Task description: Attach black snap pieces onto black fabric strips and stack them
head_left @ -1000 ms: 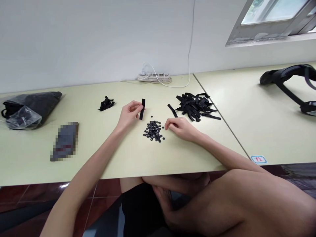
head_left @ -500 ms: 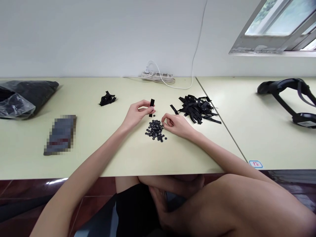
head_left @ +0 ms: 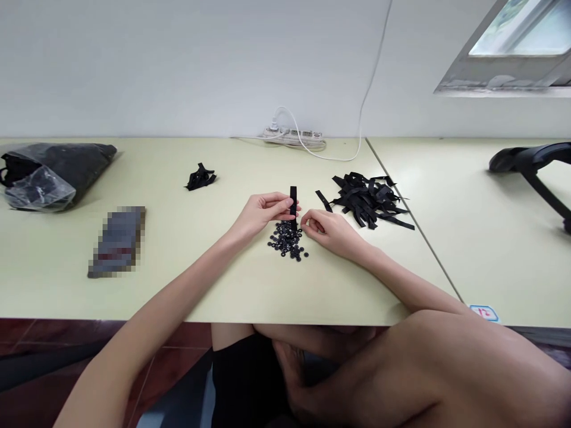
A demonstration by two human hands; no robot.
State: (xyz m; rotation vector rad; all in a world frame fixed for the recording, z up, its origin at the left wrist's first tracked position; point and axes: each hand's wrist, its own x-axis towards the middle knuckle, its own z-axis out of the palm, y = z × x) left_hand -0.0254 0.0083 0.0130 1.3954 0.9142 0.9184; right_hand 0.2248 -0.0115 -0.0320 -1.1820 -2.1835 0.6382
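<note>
My left hand (head_left: 270,209) pinches a short black fabric strip (head_left: 293,194), held upright just above the far side of a pile of small black ring-like discs (head_left: 288,242). The strip's lower end overlaps the pile in view. Right beside the pile is my right hand (head_left: 325,227), its thumb and fingertips curled together. Whatever sits between those fingertips is too small or hidden to make out. A heap of black fabric strips (head_left: 368,199) lies beyond my right hand, with one loose strip (head_left: 323,201) at its left edge.
A small bunch of black strips (head_left: 200,177) lies back left. Farther left are a dark plastic bag (head_left: 66,172) and a pixelated flat object (head_left: 118,241). A power strip (head_left: 292,137) with a white cable stands by the wall. A black headset-like object (head_left: 530,166) is at right.
My left hand has brought the strip right and lower, closer to my right hand and over the pile's far side. The right hand stays curled by the pile. The whole view has shifted slightly.
</note>
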